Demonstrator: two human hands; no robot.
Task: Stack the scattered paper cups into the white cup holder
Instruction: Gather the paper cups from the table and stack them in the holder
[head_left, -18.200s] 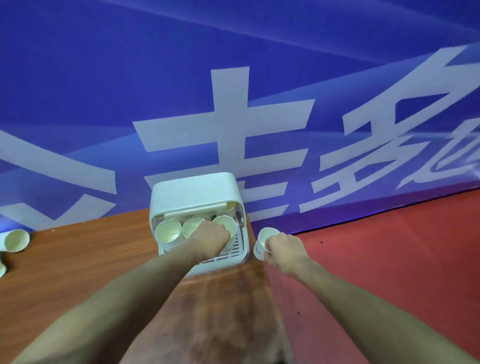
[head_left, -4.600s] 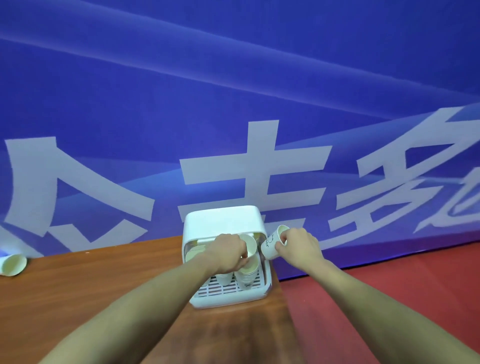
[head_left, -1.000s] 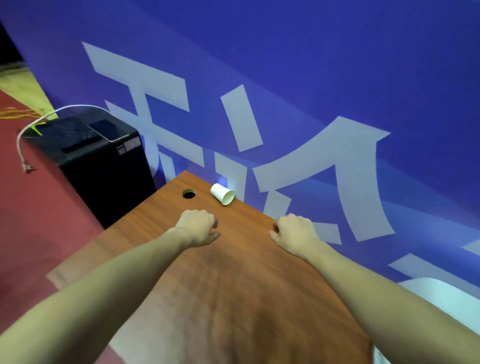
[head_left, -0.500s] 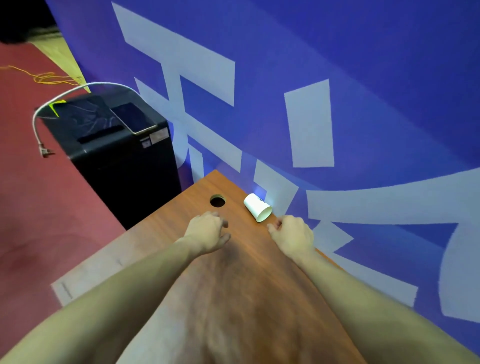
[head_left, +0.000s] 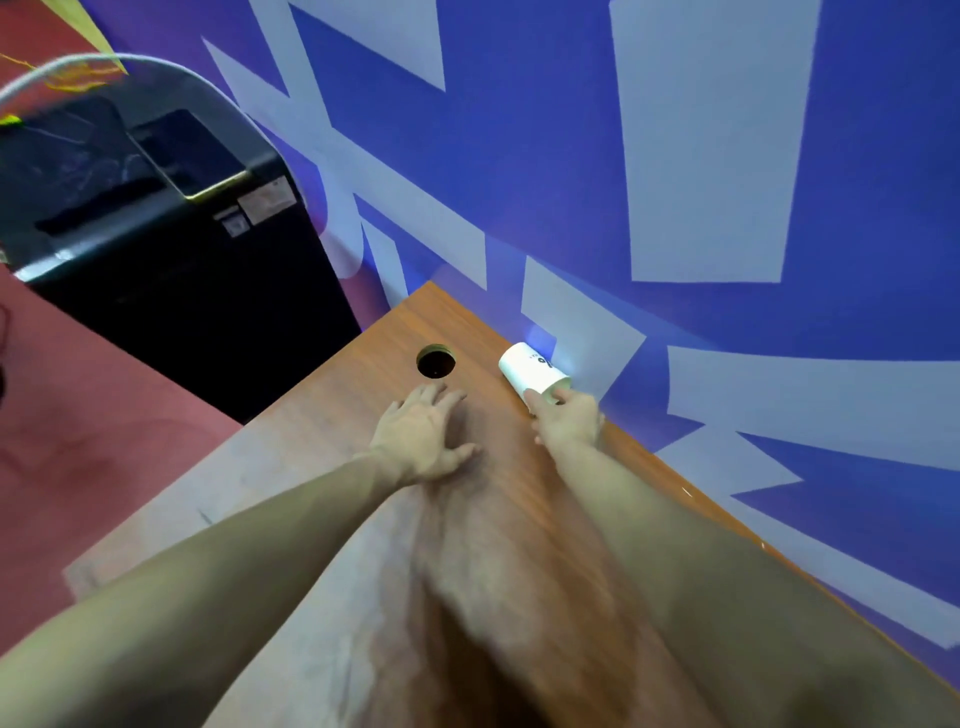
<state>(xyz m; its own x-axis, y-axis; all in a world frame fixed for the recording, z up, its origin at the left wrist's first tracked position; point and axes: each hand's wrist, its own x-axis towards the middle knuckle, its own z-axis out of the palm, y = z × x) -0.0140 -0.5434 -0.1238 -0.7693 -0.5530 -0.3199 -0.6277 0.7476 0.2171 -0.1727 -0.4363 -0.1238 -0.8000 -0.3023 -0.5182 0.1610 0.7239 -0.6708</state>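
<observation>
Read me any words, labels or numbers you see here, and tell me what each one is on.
Nothing can be read for certain.
Paper cup: small dark print on its side, too blurred to read.
Black machine: two pale stickers on its top edge, text too small to read.
Blue banner: large white strokes of characters, cropped, not readable.

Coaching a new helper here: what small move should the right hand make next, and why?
Probably curl the right hand around the paper cup and lift it. The cup lies on its side at the table's far edge, fingertips just reaching its rim, not yet gripped.
</observation>
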